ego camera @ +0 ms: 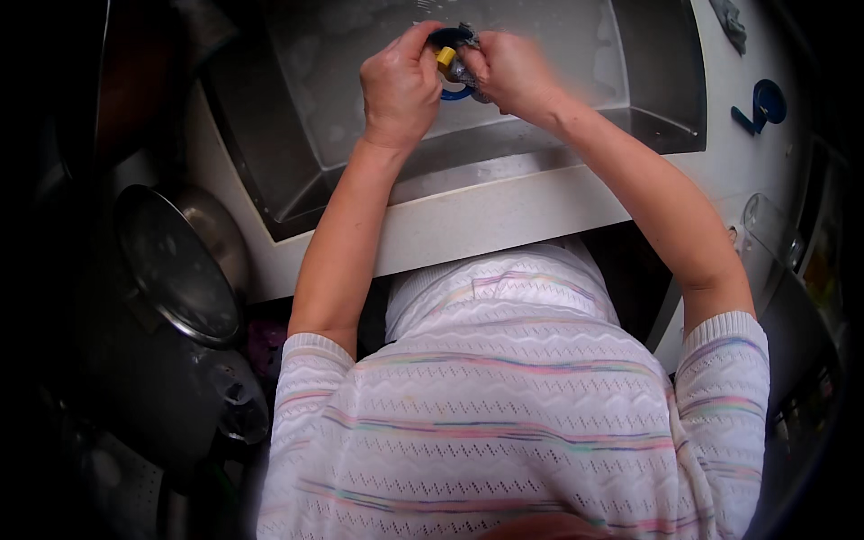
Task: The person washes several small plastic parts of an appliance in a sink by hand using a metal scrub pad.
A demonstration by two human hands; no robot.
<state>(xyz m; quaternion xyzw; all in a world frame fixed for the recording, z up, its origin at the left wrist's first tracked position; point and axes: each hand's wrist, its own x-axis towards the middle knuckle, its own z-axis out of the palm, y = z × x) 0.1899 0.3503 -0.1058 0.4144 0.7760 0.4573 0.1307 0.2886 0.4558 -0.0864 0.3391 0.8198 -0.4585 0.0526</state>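
Observation:
Over the stainless steel sink [378, 34], my left hand [401, 84] grips a blue plastic part [451, 36] by its left side. A small yellow piece [445, 57] sticks out near its middle, and a curved blue edge [456, 94] shows lower down. My right hand [516, 74] pinches a grey mesh-like scrubber or cloth [464, 73] against the right side of the part. Fingers cover much of the part, so its full shape cannot be made out.
Right of the sink, a small blue plastic piece [769, 102] lies on the white counter [486, 223], with a grey cloth [729, 23] farther back. A clear glass jar [773, 226] is nearer. At left stands a round metal pot or bowl [179, 266], above a clear plastic item [239, 398].

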